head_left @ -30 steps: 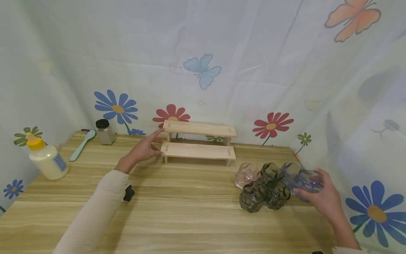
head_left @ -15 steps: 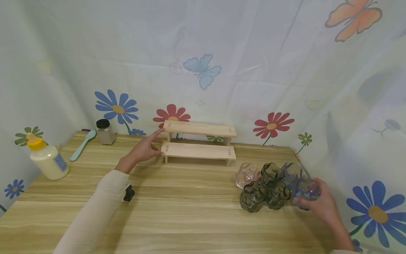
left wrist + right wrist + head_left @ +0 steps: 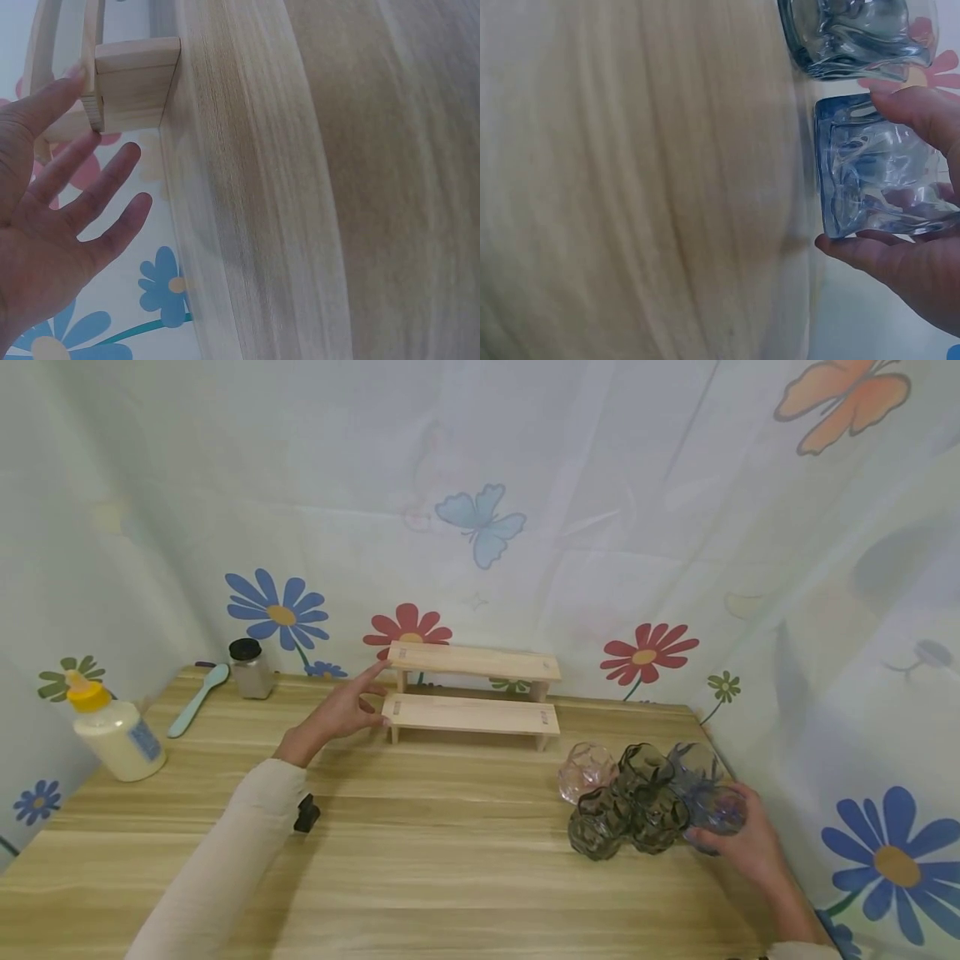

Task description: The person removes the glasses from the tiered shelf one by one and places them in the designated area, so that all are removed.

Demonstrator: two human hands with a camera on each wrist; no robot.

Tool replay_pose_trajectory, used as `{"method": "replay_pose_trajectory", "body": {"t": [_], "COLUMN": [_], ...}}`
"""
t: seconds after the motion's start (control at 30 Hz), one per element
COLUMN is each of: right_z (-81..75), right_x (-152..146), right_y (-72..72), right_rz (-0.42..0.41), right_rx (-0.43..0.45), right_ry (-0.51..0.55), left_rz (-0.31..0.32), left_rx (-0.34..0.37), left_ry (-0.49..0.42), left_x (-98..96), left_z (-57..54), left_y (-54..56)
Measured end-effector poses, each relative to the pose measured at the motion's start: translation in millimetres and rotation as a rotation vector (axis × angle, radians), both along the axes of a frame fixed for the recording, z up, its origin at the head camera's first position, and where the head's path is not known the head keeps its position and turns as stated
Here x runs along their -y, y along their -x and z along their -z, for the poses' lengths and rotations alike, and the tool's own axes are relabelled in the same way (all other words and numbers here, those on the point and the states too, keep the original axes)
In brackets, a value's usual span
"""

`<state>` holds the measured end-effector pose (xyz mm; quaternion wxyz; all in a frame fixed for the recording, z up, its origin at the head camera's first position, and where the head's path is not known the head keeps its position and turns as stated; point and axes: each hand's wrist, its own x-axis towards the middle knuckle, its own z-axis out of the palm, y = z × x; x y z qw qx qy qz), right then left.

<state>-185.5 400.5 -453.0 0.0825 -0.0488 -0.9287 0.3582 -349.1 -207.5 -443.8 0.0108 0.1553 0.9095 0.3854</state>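
A small two-step wooden stand sits at the back middle of the table. My left hand is at its left end, fingers fairly straight; in the left wrist view the thumb and a fingertip touch a board end. At the table's right edge, my right hand grips a clear bluish glass cup, thumb on one side and fingers on the other. The cup's base is close to the tabletop. Another bluish glass is just behind it. Dark grey glasses and a pinkish one cluster to its left.
Far left stand a cream-coloured bottle with a yellow cap and a black-lidded jar, a pale green spoon lying between them. A flower-printed curtain surrounds the table at the back and sides.
My right hand has brought its bluish cup down and slightly left, beside the dark glasses and in front of the other bluish one. The left hand has stayed at the stand.
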Motion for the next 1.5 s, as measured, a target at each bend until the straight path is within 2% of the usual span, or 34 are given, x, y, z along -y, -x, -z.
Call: {"method": "replay_pose_trajectory", "body": {"t": [0.37, 0.5, 0.77, 0.97, 1.17, 1.33, 1.5], "right_z": [10.1, 10.1, 9.9, 9.5, 9.4, 3.2, -14.6], "right_x": [-2, -3, -1, -1, -3, -6, -9], "right_y": [8.0, 9.8, 10.2, 7.8, 5.7, 3.4, -1.2], "right_rz": [-0.041, -0.06, -0.082, -0.103, -0.113, -0.137, -0.173], "right_rx": [-0.051, -0.038, -0.06, -0.045, -0.031, 0.037, 0.075], "right_ry": [0.008, 0.033, 0.033, 0.053, 0.026, 0.058, -0.012], "left_rz": [0.01, 0.008, -0.001, 0.021, 0.035, 0.034, 0.033], "left_rx": [0.003, 0.005, 0.01, -0.005, -0.012, -0.012, -0.007], "left_ry": [-0.002, 0.001, -0.003, -0.01, -0.006, -0.003, -0.005], "left_x": [2.3, 3.0, 3.3, 3.5, 2.6, 1.4, 1.5], "left_z": [0.0, 0.2, 0.5, 1.3, 1.9, 0.5, 0.3], "left_y": [-0.5, -1.3, -0.5, -1.5, -0.2, -0.1, -0.4]}}
